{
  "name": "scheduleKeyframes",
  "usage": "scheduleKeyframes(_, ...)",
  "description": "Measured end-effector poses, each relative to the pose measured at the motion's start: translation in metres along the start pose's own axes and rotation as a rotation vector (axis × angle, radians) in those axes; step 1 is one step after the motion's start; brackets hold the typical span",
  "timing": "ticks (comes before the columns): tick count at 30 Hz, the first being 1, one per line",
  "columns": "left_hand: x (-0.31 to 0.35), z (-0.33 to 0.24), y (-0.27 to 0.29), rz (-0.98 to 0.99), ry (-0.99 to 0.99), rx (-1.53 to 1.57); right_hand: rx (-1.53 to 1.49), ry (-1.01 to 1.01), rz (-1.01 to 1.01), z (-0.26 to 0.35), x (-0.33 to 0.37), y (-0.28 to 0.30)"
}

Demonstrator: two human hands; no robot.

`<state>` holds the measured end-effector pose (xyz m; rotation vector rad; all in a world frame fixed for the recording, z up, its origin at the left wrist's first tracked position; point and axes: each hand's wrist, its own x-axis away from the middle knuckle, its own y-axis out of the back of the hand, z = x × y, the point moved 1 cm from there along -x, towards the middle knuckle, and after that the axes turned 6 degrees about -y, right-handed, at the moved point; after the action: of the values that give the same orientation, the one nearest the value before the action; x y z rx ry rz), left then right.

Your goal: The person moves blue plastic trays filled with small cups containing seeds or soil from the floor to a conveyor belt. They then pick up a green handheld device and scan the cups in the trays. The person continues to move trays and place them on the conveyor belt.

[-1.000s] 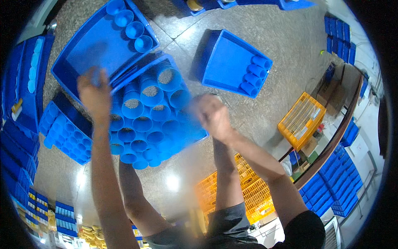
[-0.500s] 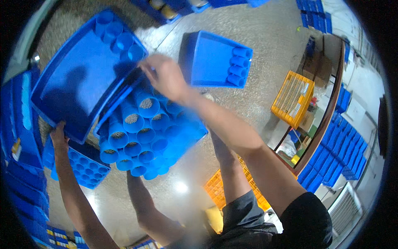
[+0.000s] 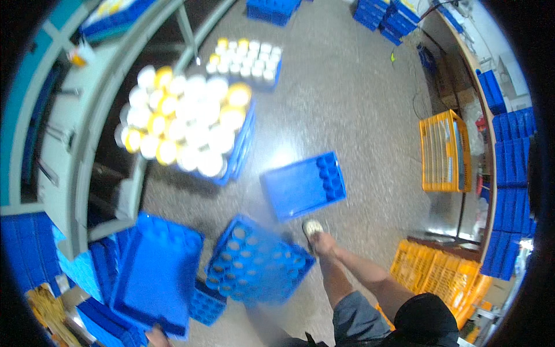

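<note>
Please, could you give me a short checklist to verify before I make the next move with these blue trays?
1. Left hand gripping the left blue tray: it is at the near edge, partly out of frame; cannot tell.
2. Right hand free: no held thing shows, but it is small and blurred; cannot tell.
3. Cup row inside the left blue tray, at its far end: ok.
4. Many cups inside the middle blue tray: ok.
5. Contents of those cups readable: too blurred; not ok.
6. Short row inside the right blue tray: ok.
</note>
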<state>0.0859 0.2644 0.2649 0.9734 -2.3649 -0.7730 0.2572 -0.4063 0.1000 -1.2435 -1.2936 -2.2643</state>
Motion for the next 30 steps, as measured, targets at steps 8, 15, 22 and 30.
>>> scheduleKeyframes(8,0.227,-0.162,-0.093,-0.037,0.295,-0.238,-0.175,0.131,0.225,-0.161,0.033,0.063)
scheduleKeyframes(15,0.355,-0.198,-0.096,0.022,0.332,-0.232,-0.195,-0.184,0.036,-0.309,0.127,0.126)
scheduleKeyframes(22,0.457,-0.177,-0.053,0.267,0.329,-0.057,-0.195,-0.146,0.080,-0.291,0.275,0.167)
scheduleKeyframes(30,0.499,-0.221,-0.080,0.345,0.072,-0.226,-0.605,0.119,0.179,-0.185,0.353,0.172)
